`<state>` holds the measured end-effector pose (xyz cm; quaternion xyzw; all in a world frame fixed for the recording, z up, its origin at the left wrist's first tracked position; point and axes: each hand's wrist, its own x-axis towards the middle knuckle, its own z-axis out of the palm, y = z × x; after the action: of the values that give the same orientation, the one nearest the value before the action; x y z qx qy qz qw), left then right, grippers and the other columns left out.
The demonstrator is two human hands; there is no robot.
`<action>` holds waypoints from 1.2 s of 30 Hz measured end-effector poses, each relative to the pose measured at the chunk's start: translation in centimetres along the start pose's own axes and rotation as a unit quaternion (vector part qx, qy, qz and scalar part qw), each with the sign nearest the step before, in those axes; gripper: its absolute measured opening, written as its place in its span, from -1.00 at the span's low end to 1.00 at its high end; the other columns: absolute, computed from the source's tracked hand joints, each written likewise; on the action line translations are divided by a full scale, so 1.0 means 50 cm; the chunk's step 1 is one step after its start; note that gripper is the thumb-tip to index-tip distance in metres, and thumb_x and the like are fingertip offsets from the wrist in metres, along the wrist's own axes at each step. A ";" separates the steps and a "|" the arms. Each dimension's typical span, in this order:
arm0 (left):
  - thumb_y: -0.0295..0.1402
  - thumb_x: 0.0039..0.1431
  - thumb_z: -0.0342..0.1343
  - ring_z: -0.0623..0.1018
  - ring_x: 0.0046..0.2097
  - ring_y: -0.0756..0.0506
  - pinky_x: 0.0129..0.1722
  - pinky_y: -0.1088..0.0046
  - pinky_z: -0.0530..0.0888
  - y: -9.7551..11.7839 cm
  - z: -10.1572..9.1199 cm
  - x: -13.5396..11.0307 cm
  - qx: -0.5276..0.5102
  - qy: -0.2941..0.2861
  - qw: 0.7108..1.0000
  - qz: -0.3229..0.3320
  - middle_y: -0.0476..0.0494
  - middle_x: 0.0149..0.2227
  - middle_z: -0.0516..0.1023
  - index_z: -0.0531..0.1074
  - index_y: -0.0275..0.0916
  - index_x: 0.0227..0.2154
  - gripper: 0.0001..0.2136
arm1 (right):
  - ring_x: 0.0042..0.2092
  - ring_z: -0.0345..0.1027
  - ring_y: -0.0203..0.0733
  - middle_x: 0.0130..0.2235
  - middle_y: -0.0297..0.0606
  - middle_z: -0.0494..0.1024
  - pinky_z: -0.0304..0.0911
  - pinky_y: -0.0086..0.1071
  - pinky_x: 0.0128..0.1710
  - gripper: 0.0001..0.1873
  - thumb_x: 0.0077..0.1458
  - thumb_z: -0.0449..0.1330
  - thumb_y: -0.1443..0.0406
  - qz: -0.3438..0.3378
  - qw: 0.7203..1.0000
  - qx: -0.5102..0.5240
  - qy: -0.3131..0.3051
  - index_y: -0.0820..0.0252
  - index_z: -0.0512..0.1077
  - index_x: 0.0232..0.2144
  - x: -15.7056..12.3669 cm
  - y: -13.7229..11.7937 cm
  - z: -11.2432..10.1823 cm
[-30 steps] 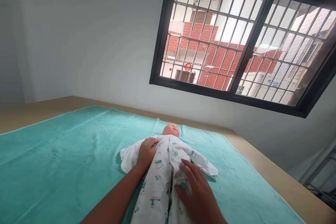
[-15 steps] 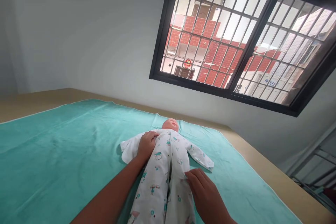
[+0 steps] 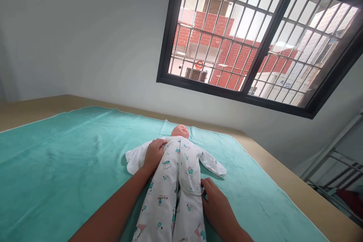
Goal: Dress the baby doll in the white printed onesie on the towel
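Observation:
A baby doll (image 3: 179, 131) lies on its back in a white printed sleepsuit (image 3: 173, 181) on a teal blanket (image 3: 62, 166). My left hand (image 3: 153, 154) rests on the doll's chest and shoulder, fingers curled over the cloth. At the suit's right side, near the hip, my right hand (image 3: 214, 203) has its fingers closed, pinching the edge of the fabric. The suit's sleeves spread out to both sides.
The blanket covers a tan bed or table (image 3: 286, 181) set against a white wall. A black barred window (image 3: 249, 34) is above. A metal frame (image 3: 334, 174) stands at the right edge.
My right hand has slid from the doll's belly down and out to the suit's right edge and closed on the fabric. The left hand has stayed on the chest.

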<state>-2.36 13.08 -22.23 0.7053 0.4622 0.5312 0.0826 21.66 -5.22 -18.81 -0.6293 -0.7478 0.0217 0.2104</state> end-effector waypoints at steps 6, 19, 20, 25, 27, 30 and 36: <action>-0.55 0.13 -0.09 0.49 -0.06 -0.16 -0.01 0.25 0.39 -0.021 0.010 0.007 0.020 -0.013 1.000 0.013 -0.10 -0.10 0.58 0.49 -0.14 -0.11 -0.64 | -0.36 0.40 -0.14 -0.38 -0.26 0.53 0.06 -0.37 -0.43 -0.76 0.18 -0.04 0.36 0.012 0.999 -0.025 -0.034 0.10 0.33 -0.50 0.005 -0.026 -0.042; -0.56 0.15 -0.11 0.49 -0.09 -0.13 -0.04 0.31 0.39 -0.027 0.014 0.007 0.054 -0.029 0.998 0.002 -0.08 -0.15 0.57 0.50 -0.15 -0.20 -0.68 | -0.35 0.41 -0.22 -0.34 -0.31 0.56 0.09 -0.42 -0.43 -0.76 -0.08 0.03 0.50 -0.126 0.980 -0.011 -0.152 0.12 0.42 -0.45 -0.037 -0.048 -0.077; -0.56 0.15 -0.11 0.49 -0.09 -0.13 -0.04 0.31 0.39 -0.024 0.013 0.007 0.057 -0.028 0.998 0.000 -0.08 -0.15 0.57 0.50 -0.15 -0.20 -0.68 | -0.39 0.37 -0.26 -0.39 -0.34 0.53 0.10 -0.44 -0.43 -0.81 -0.03 0.03 0.48 -0.125 0.981 0.020 -0.144 0.13 0.38 -0.50 -0.034 -0.047 -0.094; -0.57 0.14 -0.11 0.49 -0.11 -0.12 -0.07 0.34 0.40 -0.008 0.004 0.007 0.076 -0.028 0.997 -0.007 -0.07 -0.17 0.58 0.50 -0.16 -0.22 -0.68 | -0.31 0.35 -0.23 -0.37 -0.31 0.50 0.28 -0.39 -0.32 -0.70 0.25 -0.01 0.16 -0.024 0.981 0.192 -0.025 0.12 0.39 -0.44 0.009 -0.029 -0.143; -0.57 0.13 -0.12 0.49 -0.10 -0.12 -0.06 0.34 0.40 0.001 -0.002 0.006 0.090 -0.026 0.996 -0.014 -0.06 -0.16 0.58 0.49 -0.16 -0.22 -0.68 | -0.04 0.38 -0.13 -0.07 -0.25 0.52 0.32 -0.28 -0.06 -0.69 0.26 0.00 0.08 -0.027 0.971 0.235 0.012 0.05 0.45 -0.16 0.041 -0.031 -0.134; -0.59 0.11 -0.11 0.47 -0.06 -0.12 -0.05 0.36 0.38 0.014 -0.011 0.002 0.122 -0.023 0.992 -0.029 -0.06 -0.14 0.57 0.48 -0.17 -0.19 -0.67 | 0.28 0.09 -0.07 0.26 -0.28 0.27 0.08 -0.12 0.25 -0.54 0.25 0.01 0.04 -0.065 0.971 0.232 0.014 -0.03 0.31 0.15 0.111 -0.047 -0.094; -0.37 0.23 -0.06 0.41 0.04 -0.27 -0.01 0.18 0.30 0.032 -0.035 0.000 0.237 0.008 0.966 -0.100 -0.23 -0.02 0.50 0.42 -0.21 -0.04 -0.72 | 0.38 -0.13 -0.03 0.35 -0.16 0.09 -0.12 -0.03 0.34 -0.40 0.26 -0.02 0.06 -0.087 0.982 0.164 -0.009 0.16 0.18 0.27 0.246 -0.078 0.000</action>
<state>-2.90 11.52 -20.51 0.6511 0.6435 0.4008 -0.0381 16.55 5.66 -14.09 -0.5182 -0.7879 0.1313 0.3057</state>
